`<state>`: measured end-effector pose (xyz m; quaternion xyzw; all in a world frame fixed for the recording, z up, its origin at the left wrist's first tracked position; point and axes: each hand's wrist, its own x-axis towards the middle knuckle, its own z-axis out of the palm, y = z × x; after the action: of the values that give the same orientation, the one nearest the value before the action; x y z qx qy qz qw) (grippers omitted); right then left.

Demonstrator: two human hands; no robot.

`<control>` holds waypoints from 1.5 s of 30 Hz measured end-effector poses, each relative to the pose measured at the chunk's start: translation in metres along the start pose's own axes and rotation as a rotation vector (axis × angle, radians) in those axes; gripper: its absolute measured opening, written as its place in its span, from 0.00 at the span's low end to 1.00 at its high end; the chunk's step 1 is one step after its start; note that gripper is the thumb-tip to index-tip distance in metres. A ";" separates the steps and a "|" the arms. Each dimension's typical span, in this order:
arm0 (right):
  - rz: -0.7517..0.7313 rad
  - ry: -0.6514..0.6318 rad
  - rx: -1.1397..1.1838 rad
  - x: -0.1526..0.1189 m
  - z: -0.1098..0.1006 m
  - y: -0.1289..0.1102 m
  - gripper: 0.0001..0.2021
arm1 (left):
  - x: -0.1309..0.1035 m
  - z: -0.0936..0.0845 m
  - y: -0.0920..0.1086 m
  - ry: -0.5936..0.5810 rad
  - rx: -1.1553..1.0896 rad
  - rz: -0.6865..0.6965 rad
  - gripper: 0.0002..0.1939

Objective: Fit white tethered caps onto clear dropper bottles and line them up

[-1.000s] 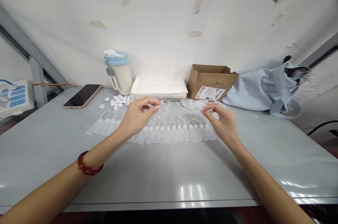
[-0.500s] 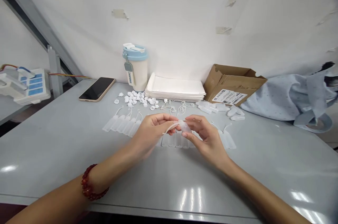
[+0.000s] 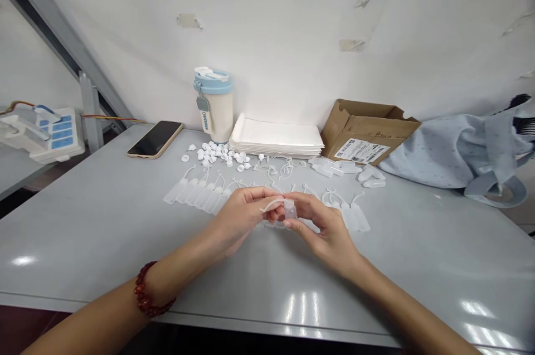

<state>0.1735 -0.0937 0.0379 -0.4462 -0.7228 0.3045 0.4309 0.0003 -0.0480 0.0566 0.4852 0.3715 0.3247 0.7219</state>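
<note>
My left hand (image 3: 246, 213) is closed in a pinch on a thin white strap (image 3: 271, 204) by the neck of a small bottle. That bottle (image 3: 290, 210), translucent plastic, sits between the thumb and fingers of my right hand (image 3: 324, 224). The fingertips of both hands meet around its top, so how strap and neck join is hidden. Under and behind my hands lies a row of similar translucent bottles with straps (image 3: 198, 193), partly covered by my hands. Its right end (image 3: 355, 217) shows beyond my right hand.
Small white caps (image 3: 213, 152), loose straps (image 3: 286, 168) and more bottles (image 3: 330, 166) lie farther back. Along the wall stand a phone (image 3: 155, 139), a blue-lidded cup (image 3: 219, 110), stacked white envelopes (image 3: 278, 140), a cardboard box (image 3: 368, 132) and a light blue cloth bag (image 3: 438, 149).
The bottle in my right hand has turned more upright, and both hands have moved slightly lower in view. My left hand still pinches the strap.
</note>
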 end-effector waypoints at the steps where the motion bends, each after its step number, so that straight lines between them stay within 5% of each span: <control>1: 0.048 0.004 0.061 0.000 0.001 0.000 0.15 | 0.000 0.001 -0.001 0.009 0.029 0.017 0.08; 7: 0.301 0.055 0.363 0.001 0.000 -0.003 0.16 | -0.002 0.006 -0.007 0.119 0.503 0.393 0.08; 12: 0.430 0.083 0.542 0.005 -0.003 -0.008 0.16 | -0.007 0.005 -0.012 0.027 0.909 0.721 0.18; 16: 0.488 0.086 0.648 0.004 -0.001 -0.010 0.16 | -0.008 0.002 -0.013 -0.026 1.143 0.827 0.25; 22: 0.462 0.058 0.594 -0.006 0.009 -0.017 0.14 | -0.022 -0.005 -0.012 -0.032 1.313 0.901 0.22; 30: 0.406 -0.182 0.564 -0.019 0.028 -0.024 0.13 | -0.064 -0.019 -0.026 -0.007 1.405 0.744 0.23; 34: 0.301 -0.303 0.351 -0.020 0.031 -0.024 0.10 | -0.075 -0.028 -0.031 -0.020 1.408 0.641 0.25; 38: 0.259 -0.348 0.101 -0.022 0.033 -0.022 0.06 | -0.080 -0.037 -0.031 -0.039 1.404 0.575 0.26; 45: 0.241 -0.286 0.052 -0.023 0.035 -0.014 0.14 | -0.077 -0.051 -0.012 -0.137 1.359 0.470 0.24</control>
<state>0.1419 -0.1223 0.0258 -0.4702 -0.7100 0.4329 0.2957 -0.0813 -0.0921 0.0496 0.9133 0.3310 0.1377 0.1933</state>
